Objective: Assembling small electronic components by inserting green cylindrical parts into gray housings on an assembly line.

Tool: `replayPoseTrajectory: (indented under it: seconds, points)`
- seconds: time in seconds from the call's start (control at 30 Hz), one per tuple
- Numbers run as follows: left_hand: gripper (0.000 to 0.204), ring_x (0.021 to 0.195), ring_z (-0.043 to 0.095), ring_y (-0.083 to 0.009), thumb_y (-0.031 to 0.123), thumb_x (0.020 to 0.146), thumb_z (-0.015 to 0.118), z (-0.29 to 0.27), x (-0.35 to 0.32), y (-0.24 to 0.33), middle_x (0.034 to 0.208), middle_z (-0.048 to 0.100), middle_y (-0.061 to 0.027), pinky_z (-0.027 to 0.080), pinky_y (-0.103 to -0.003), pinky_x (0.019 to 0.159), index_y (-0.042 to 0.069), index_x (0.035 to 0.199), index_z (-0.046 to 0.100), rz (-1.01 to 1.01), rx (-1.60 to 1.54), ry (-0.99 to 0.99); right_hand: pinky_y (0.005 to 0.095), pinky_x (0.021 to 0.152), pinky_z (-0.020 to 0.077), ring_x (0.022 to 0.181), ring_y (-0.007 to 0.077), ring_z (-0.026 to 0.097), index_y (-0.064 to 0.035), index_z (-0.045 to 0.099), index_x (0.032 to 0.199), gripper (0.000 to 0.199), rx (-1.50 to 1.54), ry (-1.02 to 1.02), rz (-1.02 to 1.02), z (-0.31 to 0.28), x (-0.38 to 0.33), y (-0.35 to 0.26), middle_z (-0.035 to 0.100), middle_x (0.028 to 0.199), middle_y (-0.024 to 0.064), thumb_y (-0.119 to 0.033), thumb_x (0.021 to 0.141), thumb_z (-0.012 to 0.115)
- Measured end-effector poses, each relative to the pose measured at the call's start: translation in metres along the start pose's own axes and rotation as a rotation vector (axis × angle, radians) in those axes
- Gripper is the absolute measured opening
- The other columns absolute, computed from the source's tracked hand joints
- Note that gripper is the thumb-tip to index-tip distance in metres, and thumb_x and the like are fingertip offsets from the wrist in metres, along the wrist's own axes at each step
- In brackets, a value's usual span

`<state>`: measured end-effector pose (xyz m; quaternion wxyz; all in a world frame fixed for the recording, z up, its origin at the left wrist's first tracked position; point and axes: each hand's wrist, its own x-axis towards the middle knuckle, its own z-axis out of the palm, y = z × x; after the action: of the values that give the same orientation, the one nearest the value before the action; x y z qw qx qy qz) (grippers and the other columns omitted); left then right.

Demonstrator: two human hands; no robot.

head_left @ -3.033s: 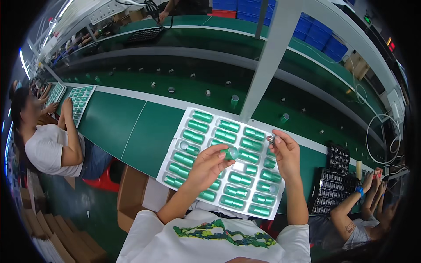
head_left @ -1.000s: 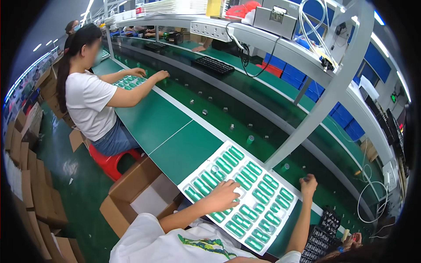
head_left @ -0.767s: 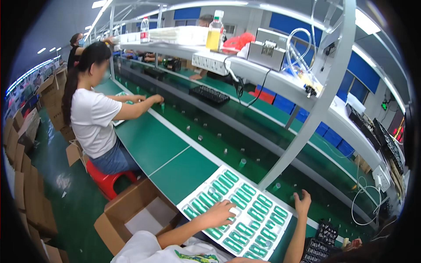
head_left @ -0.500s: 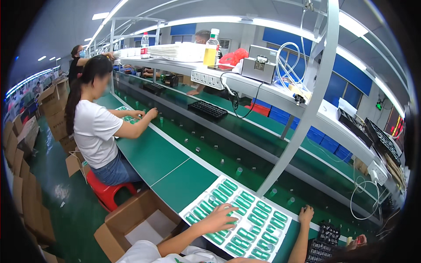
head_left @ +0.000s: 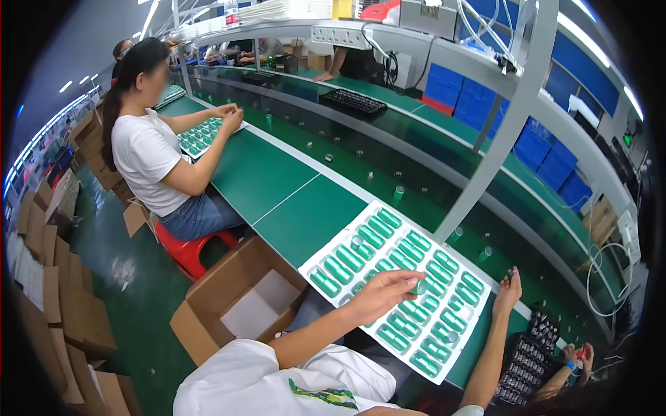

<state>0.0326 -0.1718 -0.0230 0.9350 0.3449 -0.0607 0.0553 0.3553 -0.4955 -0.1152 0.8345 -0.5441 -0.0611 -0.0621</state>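
A white moulded tray (head_left: 436, 376) lies tilted before me on the green bench, its pockets filled with rows of shiny green cylinders (head_left: 338, 270). Above the tray, my left hand (head_left: 385, 297) pinches one green cylinder (head_left: 420, 286) between thumb and fingers, its round end showing. My right hand (head_left: 508, 295) is raised past the tray's right edge, beside the conveyor. Its fingertips close on a small dark part (head_left: 510, 274), too small to name. A few cylinders, such as one with a pale top (head_left: 452, 338), look different from their neighbours.
A conveyor belt (head_left: 354, 182) carries small metal parts and upright green cylinders (head_left: 399, 193). A metal post (head_left: 485, 166) rises behind the tray. An open cardboard box (head_left: 201, 315) stands at left. A co-worker (head_left: 149, 139) sits farther left; another person's hands (head_left: 579, 360) work beside black trays (head_left: 524, 360).
My left hand has gone from resting over the tray to holding a green cylinder above it. My right hand has lifted from the belt's edge with a small part. The view has tilted down.
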Motion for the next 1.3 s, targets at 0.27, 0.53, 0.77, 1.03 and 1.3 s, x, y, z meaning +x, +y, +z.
replayPoseTrajectory:
  seconds: [0.27,0.53,0.77,1.03,1.3]
  points:
    - [0.038,0.107,0.064,-0.0154,-0.001,0.096,0.06,0.005,0.004,-0.014,0.121,0.064,-0.0092,0.052,-0.032,0.098,0.001,0.134,0.055,-0.067,-0.227,0.148,0.0222,0.085,0.0524,0.102,0.0125,0.061,0.006,0.054,0.133,0.037,0.35,-0.345,0.167,0.095,-0.108,-0.081,0.065,0.116,0.0138,-0.017,0.104,0.053]
    - [0.041,0.117,0.062,-0.0242,-0.001,0.097,0.056,0.001,0.01,-0.013,0.129,0.06,-0.0204,0.052,-0.038,0.103,-0.001,0.138,0.049,-0.07,-0.079,0.222,0.024,0.08,0.0513,0.09,0.0125,0.061,0.0082,0.055,0.133,0.043,-0.248,-0.68,0.175,0.166,-0.188,-0.095,0.062,0.107,0.008,-0.006,0.094,0.065]
    - [0.042,0.111,0.062,-0.0174,-0.005,0.092,0.065,0.018,0.006,-0.028,0.122,0.064,-0.0149,0.053,-0.032,0.097,-0.004,0.132,0.055,-0.06,0.136,0.181,0.0349,0.081,0.0581,0.094,0.0293,0.071,0.0053,0.068,0.105,0.04,-0.494,-0.693,-0.513,0.158,-0.203,-0.096,0.072,0.102,0.021,0.004,0.069,0.086]
    - [0.042,0.106,0.064,-0.0159,-0.003,0.091,0.068,0.016,0.005,-0.033,0.119,0.066,-0.0131,0.053,-0.028,0.093,-0.006,0.131,0.056,-0.032,0.134,0.21,0.0344,0.079,0.0597,0.093,0.0297,0.073,0.0021,0.073,0.103,0.033,-0.593,-0.787,-0.601,0.165,-0.199,-0.103,0.074,0.102,0.0156,-0.001,0.072,0.084]
    - [0.057,0.11,0.063,-0.0172,-0.006,0.088,0.07,0.027,0.006,-0.029,0.124,0.063,-0.0142,0.052,-0.029,0.096,-0.005,0.14,0.046,-0.063,0.278,0.14,0.0339,0.072,0.0557,0.091,0.0266,0.072,-0.0011,0.072,0.104,0.038,-0.666,-0.751,-0.707,0.166,-0.202,-0.099,0.074,0.102,0.0124,-0.009,0.069,0.086]
